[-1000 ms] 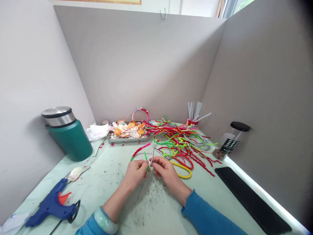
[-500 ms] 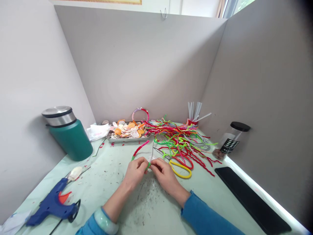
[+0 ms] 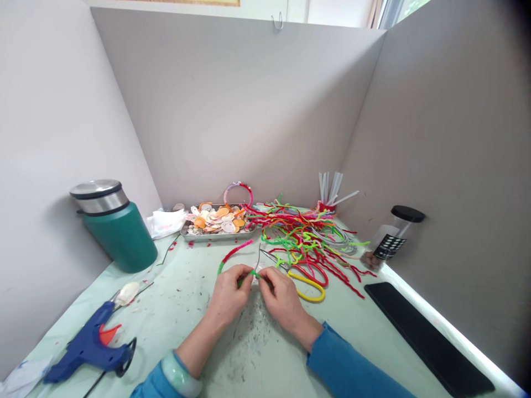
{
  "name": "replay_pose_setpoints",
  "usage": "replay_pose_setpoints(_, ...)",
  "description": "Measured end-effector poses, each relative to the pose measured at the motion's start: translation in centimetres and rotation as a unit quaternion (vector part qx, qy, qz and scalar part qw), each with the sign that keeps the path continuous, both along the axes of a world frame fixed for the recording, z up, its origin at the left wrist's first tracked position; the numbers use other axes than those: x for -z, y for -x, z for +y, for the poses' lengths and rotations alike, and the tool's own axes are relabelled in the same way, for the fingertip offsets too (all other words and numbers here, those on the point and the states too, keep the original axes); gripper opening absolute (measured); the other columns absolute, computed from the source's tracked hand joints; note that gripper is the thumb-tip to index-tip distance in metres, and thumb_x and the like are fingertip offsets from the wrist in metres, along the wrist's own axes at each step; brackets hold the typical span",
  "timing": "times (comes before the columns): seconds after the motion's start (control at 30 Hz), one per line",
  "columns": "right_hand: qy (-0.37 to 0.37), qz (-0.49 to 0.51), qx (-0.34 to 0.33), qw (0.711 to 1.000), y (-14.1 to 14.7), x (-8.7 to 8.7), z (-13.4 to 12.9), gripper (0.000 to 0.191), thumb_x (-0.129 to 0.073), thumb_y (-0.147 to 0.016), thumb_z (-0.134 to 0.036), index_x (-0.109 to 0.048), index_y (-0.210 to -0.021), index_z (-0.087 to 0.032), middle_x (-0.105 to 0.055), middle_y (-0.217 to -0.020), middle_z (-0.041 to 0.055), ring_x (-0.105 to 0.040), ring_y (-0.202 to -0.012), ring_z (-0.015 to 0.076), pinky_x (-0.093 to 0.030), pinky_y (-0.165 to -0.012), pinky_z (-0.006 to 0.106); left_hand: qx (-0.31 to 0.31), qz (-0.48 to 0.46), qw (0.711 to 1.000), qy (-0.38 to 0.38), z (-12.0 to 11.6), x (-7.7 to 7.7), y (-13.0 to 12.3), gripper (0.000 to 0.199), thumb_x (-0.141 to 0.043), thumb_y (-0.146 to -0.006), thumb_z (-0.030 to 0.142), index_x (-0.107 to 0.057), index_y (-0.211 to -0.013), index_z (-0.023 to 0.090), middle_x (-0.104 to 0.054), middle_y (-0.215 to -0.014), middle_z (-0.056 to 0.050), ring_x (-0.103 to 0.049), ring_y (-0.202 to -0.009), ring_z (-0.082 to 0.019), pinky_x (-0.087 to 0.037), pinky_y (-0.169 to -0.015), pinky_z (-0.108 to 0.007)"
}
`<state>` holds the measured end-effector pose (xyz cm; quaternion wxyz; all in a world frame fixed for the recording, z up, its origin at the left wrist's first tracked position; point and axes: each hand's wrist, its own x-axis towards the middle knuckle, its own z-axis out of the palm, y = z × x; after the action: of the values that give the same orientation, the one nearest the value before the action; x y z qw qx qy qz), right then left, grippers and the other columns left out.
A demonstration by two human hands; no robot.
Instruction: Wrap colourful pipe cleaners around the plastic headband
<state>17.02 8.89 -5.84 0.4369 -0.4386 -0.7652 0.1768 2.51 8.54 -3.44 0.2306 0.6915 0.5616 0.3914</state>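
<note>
Both my hands meet above the middle of the table. My left hand (image 3: 232, 288) pinches a curved band wrapped in pipe cleaner (image 3: 233, 253), green near the fingers and red to pink toward its free end, which arcs up behind the hand. Close against it, my right hand (image 3: 281, 293) pinches a green stretch of pipe cleaner between thumb and forefinger. A thin grey strand stands up between the hands; where it joins is hidden by the fingers. Scissors (image 3: 307, 281) with red and yellow handles lie just beyond my right hand.
Behind the scissors spreads a heap of pipe cleaners (image 3: 307, 221). A metal tray (image 3: 215, 237) holds buttons and shells, with a finished-looking ring (image 3: 251, 194) behind it. At left are a green flask (image 3: 124, 235) and blue glue gun (image 3: 91, 342); at right, a jar (image 3: 388, 243) and black slab (image 3: 423, 331).
The band's free end has swung lower and to the left, showing more green. My fingertips have drawn slightly apart, with a green stretch showing between them.
</note>
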Motion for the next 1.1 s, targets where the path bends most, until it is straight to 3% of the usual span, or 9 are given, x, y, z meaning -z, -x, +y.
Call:
replay_pose_setpoints(0.2, -0.009, -0.012, 0.028, 0.999, -0.12, -0.10, -0.07, 0.010, -0.045, -0.086, -0.019, -0.055, -0.082, -0.019, -0.058, -0.078, 0.0037, -0.053, -0.075, 0.0175, -0.037, -0.065, 0.026, -0.015, 0.067, 0.997, -0.024, 0.05, 0.56, 0.19, 0.018, -0.045, -0.077, 0.019, -0.063, -0.082, 0.018, -0.065, -0.078, -0.003, -0.056, -0.071, -0.016, -0.038, -0.064, -0.024)
replay_pose_setpoints(0.4, -0.003, 0.008, 0.036, 0.999, -0.18, 0.10, 0.11, 0.009, -0.047, -0.086, -0.018, -0.055, -0.082, -0.019, -0.058, -0.077, 0.0023, -0.053, -0.073, 0.0164, -0.038, -0.065, 0.025, -0.001, 0.039, 0.999, -0.008, 0.08, 0.54, 0.12, 0.019, -0.045, -0.077, 0.018, -0.058, -0.091, 0.019, -0.062, -0.068, 0.001, -0.054, -0.060, -0.013, -0.038, -0.060, -0.023)
replay_pose_setpoints(0.53, 0.010, 0.035, 0.053, 0.998, -0.19, 0.14, 0.23, 0.007, -0.050, -0.085, -0.022, -0.056, -0.082, -0.019, -0.058, -0.075, 0.0012, -0.052, -0.068, 0.0150, -0.037, -0.062, 0.025, 0.003, 0.037, 0.999, -0.006, 0.06, 0.45, 0.11, 0.013, -0.046, -0.077, 0.018, -0.058, -0.083, 0.019, -0.064, -0.072, 0.000, -0.056, -0.065, -0.013, -0.038, -0.063, -0.023)
replay_pose_setpoints(0.9, 0.008, 0.055, 0.013, 0.998, -0.15, -0.07, 0.17, 0.013, -0.050, -0.087, -0.024, -0.054, -0.076, -0.018, -0.055, -0.070, 0.0006, -0.049, -0.065, 0.0143, -0.035, -0.060, 0.025, 0.005, 0.102, 0.993, -0.052, -0.51, 0.55, -0.36, 0.018, -0.047, -0.080, 0.028, -0.059, -0.071, 0.018, -0.062, -0.067, -0.001, -0.052, -0.062, -0.013, -0.035, -0.059, -0.022)
replay_pose_setpoints(1.1, 0.030, 0.073, -0.008, 0.997, -0.28, -0.31, -0.08, 0.018, -0.044, -0.089, -0.025, -0.056, -0.078, -0.018, -0.058, -0.072, 0.0017, -0.051, -0.068, 0.0148, -0.036, -0.063, 0.026, -0.045, 0.069, 0.996, -0.043, -0.26, 0.11, -0.41, 0.025, -0.045, -0.079, 0.029, -0.054, -0.060, 0.017, -0.052, -0.054, 0.003, -0.044, -0.052, -0.010, -0.031, -0.054, -0.020)
